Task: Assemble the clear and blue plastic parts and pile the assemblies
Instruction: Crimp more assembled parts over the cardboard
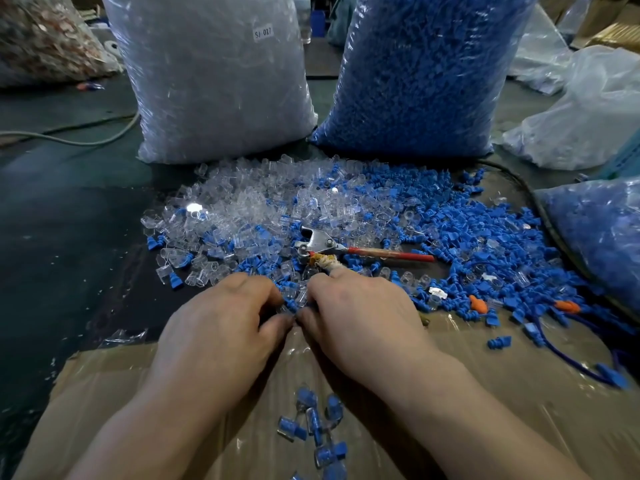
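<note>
Head view: left hand (221,317), right hand (360,313) curled, pinching parts (292,303) at heap (277,209) near edge; bare cardboard (519,375) rightward.

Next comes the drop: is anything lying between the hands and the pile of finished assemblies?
Nothing visible. Only bare cardboard separates the left hand and right hand from the assemblies pile, which lies between the forearms. The pliers lie beyond the hands.

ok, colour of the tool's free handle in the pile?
Red; the head view shows the handle plainly.
</note>
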Motion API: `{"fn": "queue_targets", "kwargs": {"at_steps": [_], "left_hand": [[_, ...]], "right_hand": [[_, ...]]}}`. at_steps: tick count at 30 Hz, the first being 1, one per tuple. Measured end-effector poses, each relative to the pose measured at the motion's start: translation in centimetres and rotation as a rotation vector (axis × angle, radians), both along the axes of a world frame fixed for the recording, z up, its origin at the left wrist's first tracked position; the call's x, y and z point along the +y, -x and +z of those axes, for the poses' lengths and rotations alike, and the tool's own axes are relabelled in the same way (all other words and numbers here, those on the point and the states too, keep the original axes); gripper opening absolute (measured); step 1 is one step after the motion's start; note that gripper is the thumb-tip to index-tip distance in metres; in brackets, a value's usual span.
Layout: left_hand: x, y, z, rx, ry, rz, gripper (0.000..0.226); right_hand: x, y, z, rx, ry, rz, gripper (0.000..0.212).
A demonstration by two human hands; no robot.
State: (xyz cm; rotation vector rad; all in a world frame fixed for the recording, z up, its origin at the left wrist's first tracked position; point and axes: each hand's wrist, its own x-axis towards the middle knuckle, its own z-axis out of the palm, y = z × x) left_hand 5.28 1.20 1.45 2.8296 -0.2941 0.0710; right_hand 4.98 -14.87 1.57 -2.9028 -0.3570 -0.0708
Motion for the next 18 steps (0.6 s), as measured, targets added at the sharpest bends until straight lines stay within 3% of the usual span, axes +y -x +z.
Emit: {"fn": "queue_targets", "kwargs": {"at_steps": [4,8,13,18], "left_hand": [[-0.2,0.1,-0.2,-0.018,0.023,0.007,0.014],[0.0,0.0,-0.6,0.008,0.251,0.061,0.017],[0.1,0.1,-1.3,0.032,0.612,0.085,0.024],[0.3,0.4,-1.6,0.007,0.667,0.08,0.018]], "right_hand": [[-0.5,-0.1,-0.3,-0.015,-0.042,-0.01,0.016],[-0.9,-0.3,-0.5,-0.021,-0.171,-0.054,0.017],[-1.6,-0.4,-0.4,-0.052,-0.41,-0.134,0.021],[-1.9,-0.1,0.2,0.078,-0.777,-0.192,0.021]]}}
